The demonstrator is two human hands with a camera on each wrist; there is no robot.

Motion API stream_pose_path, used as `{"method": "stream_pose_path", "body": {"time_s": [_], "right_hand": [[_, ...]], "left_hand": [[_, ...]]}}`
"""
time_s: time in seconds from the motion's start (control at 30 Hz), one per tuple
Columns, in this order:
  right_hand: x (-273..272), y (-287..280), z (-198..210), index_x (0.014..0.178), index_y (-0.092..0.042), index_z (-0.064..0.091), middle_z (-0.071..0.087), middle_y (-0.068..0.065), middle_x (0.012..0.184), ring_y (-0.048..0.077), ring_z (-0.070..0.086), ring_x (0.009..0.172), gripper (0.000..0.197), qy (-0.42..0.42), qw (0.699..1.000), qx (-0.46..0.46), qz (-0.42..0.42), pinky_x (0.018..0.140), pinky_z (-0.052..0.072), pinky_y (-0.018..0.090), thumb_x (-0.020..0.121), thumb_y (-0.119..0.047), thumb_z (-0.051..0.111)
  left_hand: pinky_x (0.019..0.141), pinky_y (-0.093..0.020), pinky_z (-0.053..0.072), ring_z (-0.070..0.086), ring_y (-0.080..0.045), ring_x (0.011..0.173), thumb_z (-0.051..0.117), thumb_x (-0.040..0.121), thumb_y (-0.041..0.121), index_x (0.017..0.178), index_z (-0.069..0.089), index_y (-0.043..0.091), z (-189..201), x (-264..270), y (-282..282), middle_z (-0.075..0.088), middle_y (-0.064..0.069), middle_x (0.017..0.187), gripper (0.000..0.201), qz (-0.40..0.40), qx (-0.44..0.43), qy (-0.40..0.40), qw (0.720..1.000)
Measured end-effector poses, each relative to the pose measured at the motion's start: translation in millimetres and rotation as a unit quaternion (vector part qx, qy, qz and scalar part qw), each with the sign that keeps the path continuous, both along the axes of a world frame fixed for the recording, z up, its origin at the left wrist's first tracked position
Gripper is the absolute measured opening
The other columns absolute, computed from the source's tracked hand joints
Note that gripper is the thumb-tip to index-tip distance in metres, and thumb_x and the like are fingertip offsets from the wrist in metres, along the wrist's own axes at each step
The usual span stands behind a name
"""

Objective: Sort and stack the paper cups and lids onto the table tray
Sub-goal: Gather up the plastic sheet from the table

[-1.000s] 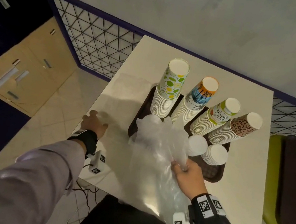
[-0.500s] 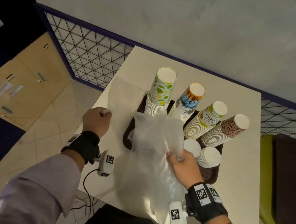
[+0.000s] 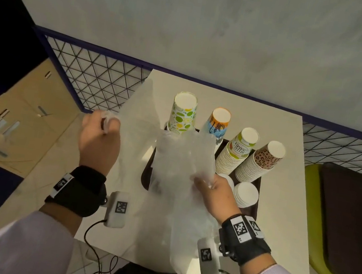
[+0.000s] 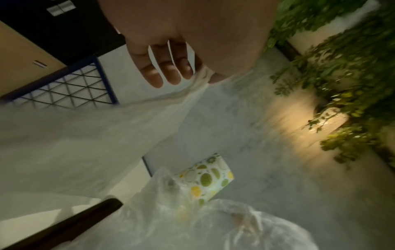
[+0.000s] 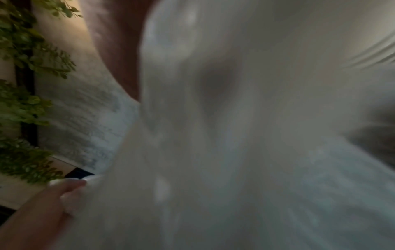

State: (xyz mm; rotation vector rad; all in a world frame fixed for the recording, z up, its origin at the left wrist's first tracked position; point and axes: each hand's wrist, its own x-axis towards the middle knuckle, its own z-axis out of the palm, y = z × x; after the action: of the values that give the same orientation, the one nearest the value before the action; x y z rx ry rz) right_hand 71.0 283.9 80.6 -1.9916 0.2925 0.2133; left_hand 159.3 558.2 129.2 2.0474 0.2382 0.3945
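Left hand: your left hand (image 3: 100,140) is raised off the left side of the table, fingers curled round one edge of a thin plastic sheet (image 3: 140,116).
Right hand: your right hand (image 3: 215,195) pinches the crumpled clear plastic bag (image 3: 179,184) near the tray's front; the two hands are well apart.
Plastic bag: hangs from your right hand over the near left of the tray and past the table's near edge; it fills the right wrist view.
Tray: dark brown tray (image 3: 255,205) on the white table (image 3: 283,200).
Cup stacks: four upside-down stacks stand in a row along the far side of the tray, from left: lime-print stack (image 3: 183,113), orange-and-blue stack (image 3: 218,123), "Hello Summer" stack (image 3: 238,150), leopard-print stack (image 3: 261,161).
Lids: white lid stack (image 3: 245,193) on the tray, near right, just beside your right hand.
Surroundings: green chair (image 3: 307,228) to the table's right.
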Motion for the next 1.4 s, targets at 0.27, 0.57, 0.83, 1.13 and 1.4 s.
{"method": "stream_pose_path", "body": {"time_s": [0.27,0.57,0.83,1.13,1.4], "right_hand": [[10,14,42,0.075,-0.005,0.071,0.07,0.001,0.065,0.015,0.064,0.059,0.04,-0.034,0.992,0.112,-0.041,0.063,0.049,0.027,0.106,-0.018,0.049],[-4,12,87,0.099,-0.013,0.08,0.077,0.008,0.1,0.02,0.074,0.091,0.056,0.016,0.841,0.537,-0.063,0.084,0.061,0.032,0.104,-0.046,0.035],[-7,6,67,0.072,-0.016,0.074,0.066,0.003,0.069,0.018,0.059,0.065,0.027,-0.04,0.952,0.302,-0.039,0.058,0.046,0.028,0.093,-0.006,0.059],[-20,-41,87,0.085,-0.018,0.082,0.078,-0.006,0.085,0.003,0.072,0.083,0.027,-0.103,0.93,0.349,-0.055,0.08,0.052,0.016,0.09,0.0,0.063],[-38,-94,97,0.071,-0.017,0.052,0.049,-0.027,0.057,-0.01,0.052,0.057,0.031,-0.069,0.963,0.242,-0.093,0.061,0.035,0.004,0.102,-0.018,0.05]], "left_hand": [[0.105,-0.043,0.043,0.059,-0.034,0.121,0.052,0.099,0.009,0.095,0.059,0.003,42,-60,-55,0.063,-0.01,0.121,0.01,-0.324,-0.008,-0.189,0.927],[0.113,-0.033,0.035,0.041,-0.021,0.14,0.057,0.089,0.027,0.109,0.067,0.02,19,-107,-82,0.044,0.005,0.148,0.023,-0.494,0.065,-0.039,0.866],[0.097,-0.046,0.049,0.066,-0.025,0.112,0.053,0.099,0.052,0.101,0.068,0.011,35,-99,-78,0.07,0.0,0.112,0.044,-0.549,-0.035,-0.039,0.834],[0.106,-0.046,0.053,0.067,-0.02,0.123,0.08,0.068,0.072,0.143,0.051,0.028,-5,-54,-80,0.07,-0.002,0.132,0.091,-0.31,-0.283,0.226,0.879],[0.095,-0.043,0.059,0.072,-0.034,0.113,0.092,0.067,0.052,0.122,0.073,0.008,4,-79,-146,0.073,-0.021,0.122,0.073,-0.349,-0.436,0.357,0.749]]}}
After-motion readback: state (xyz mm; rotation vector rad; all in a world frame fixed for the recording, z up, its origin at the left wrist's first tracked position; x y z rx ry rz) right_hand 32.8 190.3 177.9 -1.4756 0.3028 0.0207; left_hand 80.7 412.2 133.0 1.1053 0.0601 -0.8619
